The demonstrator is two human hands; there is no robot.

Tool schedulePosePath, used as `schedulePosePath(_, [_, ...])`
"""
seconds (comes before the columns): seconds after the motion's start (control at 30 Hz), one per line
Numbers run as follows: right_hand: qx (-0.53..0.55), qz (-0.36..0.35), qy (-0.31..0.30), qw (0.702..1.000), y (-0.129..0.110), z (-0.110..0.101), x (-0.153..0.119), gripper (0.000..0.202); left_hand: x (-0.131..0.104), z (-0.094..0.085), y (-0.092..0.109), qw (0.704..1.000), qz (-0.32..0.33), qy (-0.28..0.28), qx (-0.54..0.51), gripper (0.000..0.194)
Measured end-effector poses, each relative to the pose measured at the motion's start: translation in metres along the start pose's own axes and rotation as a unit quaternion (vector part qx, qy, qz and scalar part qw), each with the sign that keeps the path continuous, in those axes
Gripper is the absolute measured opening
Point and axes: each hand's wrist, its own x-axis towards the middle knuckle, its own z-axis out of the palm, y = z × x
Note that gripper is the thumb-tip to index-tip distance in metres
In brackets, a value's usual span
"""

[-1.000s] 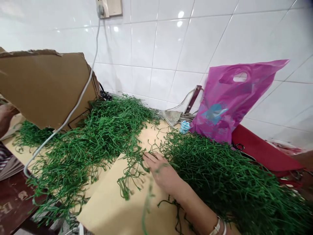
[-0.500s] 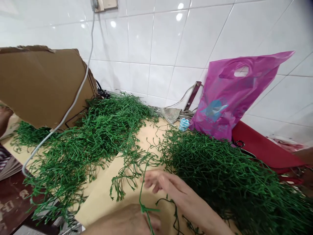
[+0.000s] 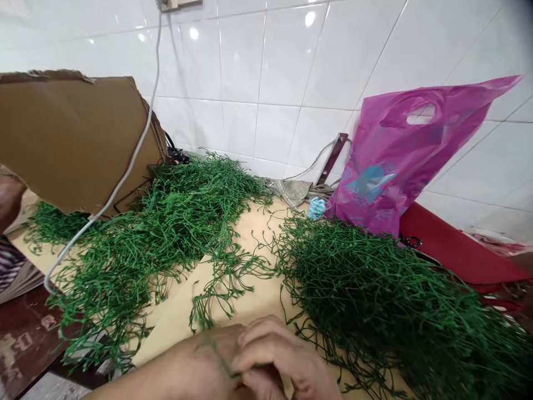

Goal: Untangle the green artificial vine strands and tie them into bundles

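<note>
At the bottom middle my two hands are together. My right hand (image 3: 287, 358) has its fingers curled in, pinching a thin green cord (image 3: 222, 361) that is smeared by motion. My left hand (image 3: 216, 350) comes in from the lower left beneath the cord; its fingers are hidden behind my right hand. Just beyond them a small bunch of knotted green cords (image 3: 212, 305) lies on the tan board (image 3: 179, 328). To the right is a big heap of dark green cords (image 3: 375, 289), close to my right hand.
Another green heap (image 3: 179, 216) spreads over the left side. A cardboard sheet (image 3: 75, 144) and a grey cable (image 3: 137, 144) stand behind it. At the back right are a purple plastic bag (image 3: 391, 161) and a red bag (image 3: 449, 244). A person's arm (image 3: 10, 200) shows at far left.
My right hand has come down and left from its half-open pose and closed at the cord over my left hand. The cord's upright end has swung down. The view has shifted slightly.
</note>
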Motion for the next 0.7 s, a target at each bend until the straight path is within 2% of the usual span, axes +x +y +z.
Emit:
schedulePosePath(0.1, [-0.02, 0.032, 0.11, 0.993, -0.001, -0.004, -0.011, 0.025, 0.008, -0.014, 0.001, 0.999, -0.024, -0.032, -0.005, 0.021])
schedulePosePath(0.2, [-0.056, 0.022, 0.204, 0.977, -0.005, -0.001, -0.022, 0.018, 0.013, -0.049, -0.006, 0.998, -0.025, -0.036, -0.046, 0.019])
schedulePosePath(0.3, [-0.1, 0.014, 0.231, 0.968, -0.004, 0.011, -0.027, 0.013, 0.019, -0.092, -0.022, 0.984, -0.053, -0.085, -0.147, 0.02])
schedulePosePath(0.4, [-0.13, 0.019, 0.197, 0.972, 0.0, 0.022, -0.026, 0.022, 0.027, -0.12, -0.036, 0.973, -0.077, -0.051, -0.213, 0.022])
schedulePosePath(0.47, [-0.145, 0.019, 0.158, 0.977, 0.003, 0.025, -0.022, 0.023, 0.034, -0.124, -0.04, 0.984, -0.081, -0.022, -0.158, 0.023])
schedulePosePath(0.57, [-0.166, 0.014, 0.097, 0.981, 0.006, 0.025, -0.014, 0.02, 0.043, -0.115, -0.037, 0.996, -0.078, -0.005, 0.045, 0.026])
schedulePosePath(0.63, [-0.181, 0.01, 0.055, 0.982, 0.01, 0.023, -0.008, 0.017, 0.046, -0.106, -0.034, 0.977, -0.083, -0.006, 0.197, 0.04])
schedulePosePath(0.7, [-0.198, 0.0, 0.01, 0.98, 0.016, 0.022, -0.003, 0.018, 0.046, -0.099, -0.033, 0.947, -0.095, -0.038, 0.306, 0.054])
